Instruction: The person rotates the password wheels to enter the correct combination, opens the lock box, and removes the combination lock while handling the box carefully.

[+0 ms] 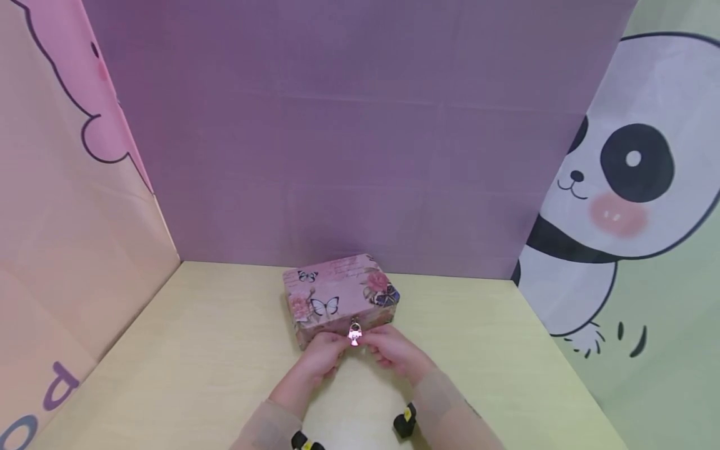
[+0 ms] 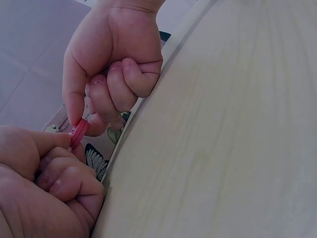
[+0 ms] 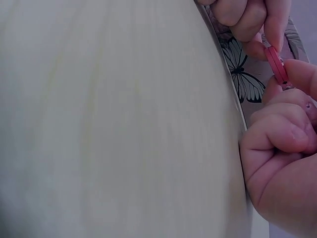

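Observation:
A pink box [image 1: 337,287] printed with roses and butterflies sits angled on the table, its lid down. At the middle of its front hangs a small pink padlock [image 1: 355,334], which shows edge-on as a red-pink slab [image 2: 79,133] in the left wrist view. My left hand [image 1: 323,355] pinches the padlock from the left between thumb and finger. From the other side, my right hand [image 1: 396,351] pinches it too. The remaining fingers of both hands are curled in, close to the box front. The padlock's keyhole cannot be made out.
The pale wooden table [image 1: 214,350] meets a purple backdrop [image 1: 360,156] just behind the box. A panel with a panda drawing [image 1: 635,187] stands on the right, a pink and cream one [image 1: 73,219] on the left. Black wrist straps with yellow marks [image 1: 405,422] sit on both forearms.

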The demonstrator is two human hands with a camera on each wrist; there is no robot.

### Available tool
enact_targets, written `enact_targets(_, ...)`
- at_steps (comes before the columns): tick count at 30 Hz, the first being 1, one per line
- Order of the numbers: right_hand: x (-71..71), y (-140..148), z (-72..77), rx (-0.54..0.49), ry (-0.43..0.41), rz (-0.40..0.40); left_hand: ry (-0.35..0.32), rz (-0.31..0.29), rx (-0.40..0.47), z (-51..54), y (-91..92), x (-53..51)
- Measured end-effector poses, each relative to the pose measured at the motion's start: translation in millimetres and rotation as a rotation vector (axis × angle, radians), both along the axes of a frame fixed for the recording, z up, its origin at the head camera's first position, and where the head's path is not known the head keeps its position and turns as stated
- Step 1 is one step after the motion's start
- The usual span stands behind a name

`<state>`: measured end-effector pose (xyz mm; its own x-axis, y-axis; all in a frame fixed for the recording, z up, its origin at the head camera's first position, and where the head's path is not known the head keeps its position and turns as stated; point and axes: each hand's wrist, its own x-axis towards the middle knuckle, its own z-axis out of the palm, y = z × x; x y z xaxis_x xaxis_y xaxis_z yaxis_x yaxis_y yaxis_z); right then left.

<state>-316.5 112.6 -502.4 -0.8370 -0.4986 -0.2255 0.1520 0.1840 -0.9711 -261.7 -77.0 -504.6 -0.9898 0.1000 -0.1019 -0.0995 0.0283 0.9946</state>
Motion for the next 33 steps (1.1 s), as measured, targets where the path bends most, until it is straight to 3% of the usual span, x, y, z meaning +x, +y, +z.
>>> enact_targets(23, -0.4, 0.1, -0.8, 0.015, 0.007, 0.011, 0.010, -0.003, -0.018, -2.6, 2.0, -1.6)
enact_targets(33, -1.3, 3.5, 0.9, 0.022, -0.010, 0.002, -0.029, -0.002, -0.021, 0.4, 2.9, -1.1)
